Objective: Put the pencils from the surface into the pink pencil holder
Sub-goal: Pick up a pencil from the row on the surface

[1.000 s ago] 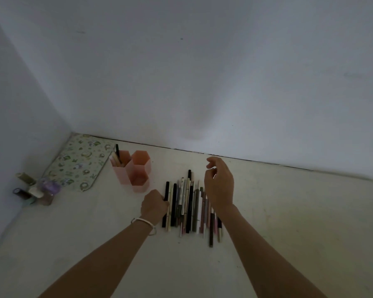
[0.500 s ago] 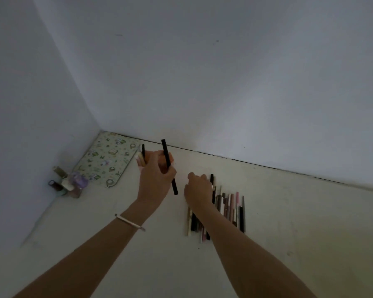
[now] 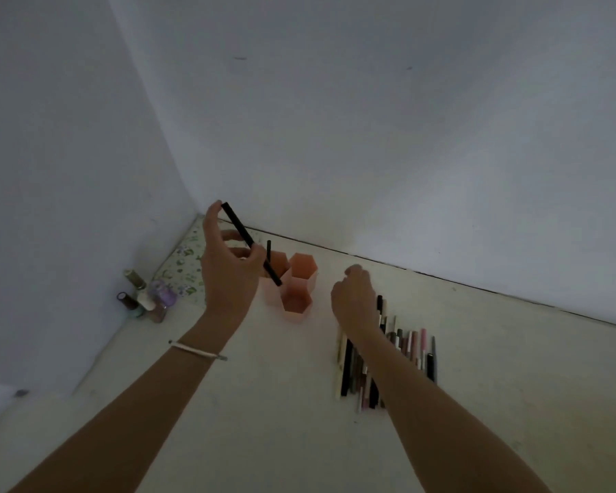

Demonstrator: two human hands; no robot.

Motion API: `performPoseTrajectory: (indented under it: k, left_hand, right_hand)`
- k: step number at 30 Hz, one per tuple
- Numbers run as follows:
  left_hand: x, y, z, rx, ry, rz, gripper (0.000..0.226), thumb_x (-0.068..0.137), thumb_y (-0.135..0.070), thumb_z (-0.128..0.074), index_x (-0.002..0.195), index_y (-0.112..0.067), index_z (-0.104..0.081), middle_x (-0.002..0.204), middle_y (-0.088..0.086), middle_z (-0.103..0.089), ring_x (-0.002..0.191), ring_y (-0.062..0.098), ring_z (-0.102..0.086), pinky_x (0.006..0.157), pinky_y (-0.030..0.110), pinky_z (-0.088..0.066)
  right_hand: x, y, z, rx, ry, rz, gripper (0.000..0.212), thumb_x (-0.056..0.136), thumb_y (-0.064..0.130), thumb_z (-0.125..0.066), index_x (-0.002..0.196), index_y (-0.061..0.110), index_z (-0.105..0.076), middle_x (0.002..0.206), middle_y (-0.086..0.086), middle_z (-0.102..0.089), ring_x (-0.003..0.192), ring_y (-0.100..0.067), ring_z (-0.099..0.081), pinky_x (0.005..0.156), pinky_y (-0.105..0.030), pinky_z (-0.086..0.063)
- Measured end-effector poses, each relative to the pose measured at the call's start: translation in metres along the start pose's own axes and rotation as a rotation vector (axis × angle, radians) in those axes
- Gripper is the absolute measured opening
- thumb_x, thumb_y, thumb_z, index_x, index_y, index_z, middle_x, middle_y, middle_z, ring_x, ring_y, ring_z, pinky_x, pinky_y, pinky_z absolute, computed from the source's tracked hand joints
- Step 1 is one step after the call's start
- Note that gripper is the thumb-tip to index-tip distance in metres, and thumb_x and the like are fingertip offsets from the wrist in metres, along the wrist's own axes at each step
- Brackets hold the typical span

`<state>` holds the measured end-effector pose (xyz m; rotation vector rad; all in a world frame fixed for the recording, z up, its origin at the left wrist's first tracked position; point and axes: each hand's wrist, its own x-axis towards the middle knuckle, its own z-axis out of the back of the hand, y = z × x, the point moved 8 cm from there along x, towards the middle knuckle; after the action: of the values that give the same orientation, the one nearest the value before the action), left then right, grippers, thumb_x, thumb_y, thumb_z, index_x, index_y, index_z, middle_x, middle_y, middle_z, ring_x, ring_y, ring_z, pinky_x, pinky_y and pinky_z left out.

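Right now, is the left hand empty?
No: the left hand pinches a black pencil, held tilted close to the pink pencil holder.

Two hands [image 3: 228,275] [image 3: 354,298], one pink pencil holder [image 3: 297,291], one mat [image 3: 181,265]

You have bare surface [image 3: 317,354] between the pink pencil holder [image 3: 294,284] and the pencils [image 3: 411,350]; bottles [image 3: 146,297] and walls [image 3: 86,172] crowd its left.

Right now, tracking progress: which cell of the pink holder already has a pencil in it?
The left cell of the pink pencil holder: a black pencil stands upright in it. The other two cells show none.
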<state>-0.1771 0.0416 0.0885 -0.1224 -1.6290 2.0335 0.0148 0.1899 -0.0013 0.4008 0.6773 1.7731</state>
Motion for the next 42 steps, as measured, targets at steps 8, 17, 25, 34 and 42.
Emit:
performPoseTrajectory:
  k: [8, 17, 25, 34, 42]
  left_hand:
    - [0.027, 0.009, 0.013, 0.037, -0.114, -0.004, 0.074, 0.078, -0.009, -0.070, 0.134, -0.035, -0.029, 0.091, -0.009, -0.061, 0.061, -0.001, -0.065, 0.053, 0.010, -0.047]
    - [-0.003, 0.021, -0.017, 0.532, 0.088, -0.340, 0.033, 0.079, -0.020, -0.071, 0.110, -0.018, -0.058, 0.103, -0.001, -0.060, 0.092, 0.018, -0.060, 0.061, 0.029, -0.051]
    - [0.003, 0.033, 0.017, 0.315, 0.017, -0.171, 0.030, 0.083, -0.004, -0.051, 0.110, -0.017, -0.055, 0.107, -0.002, -0.057, 0.085, 0.013, -0.056, 0.070, 0.032, -0.049]
    - [-0.065, 0.002, -0.028, 0.412, 0.382, -0.355, 0.014, 0.083, -0.014, -0.056, 0.082, -0.027, -0.049, 0.072, -0.014, -0.048, 0.057, 0.004, -0.048, 0.052, 0.014, -0.040]
    - [-0.136, 0.066, -0.135, 0.636, 0.765, 0.121, 0.021, 0.090, -0.029, -0.056, 0.105, -0.015, -0.061, 0.104, 0.001, -0.065, 0.097, 0.020, -0.061, 0.082, 0.030, -0.051]
  right_hand:
    - [0.017, 0.084, 0.101, 0.727, -0.362, 0.164, 0.017, 0.091, 0.005, -0.051, 0.106, 0.011, -0.059, 0.103, -0.009, -0.062, 0.087, -0.026, -0.067, 0.075, -0.031, -0.055]
    - [-0.014, 0.107, 0.084, 0.737, -0.384, 0.381, 0.017, 0.095, 0.005, -0.052, 0.111, 0.008, -0.058, 0.106, -0.005, -0.059, 0.090, -0.021, -0.067, 0.081, -0.027, -0.056]
    - [-0.022, 0.109, 0.040, 0.553, -0.254, 0.438, 0.016, 0.096, 0.012, -0.053, 0.111, 0.018, -0.056, 0.105, 0.007, -0.055, 0.090, 0.001, -0.058, 0.080, -0.014, -0.049]
    - [-0.028, 0.087, 0.036, 0.236, -0.187, 0.488, 0.023, 0.091, 0.015, -0.052, 0.108, 0.011, -0.066, 0.110, 0.001, -0.061, 0.095, -0.010, -0.059, 0.085, -0.023, -0.051]
    - [-0.015, 0.004, 0.115, 0.266, -0.320, 0.288, 0.033, 0.087, -0.005, -0.051, 0.110, 0.014, -0.065, 0.106, 0.007, -0.062, 0.087, 0.004, -0.056, 0.076, -0.002, -0.041]
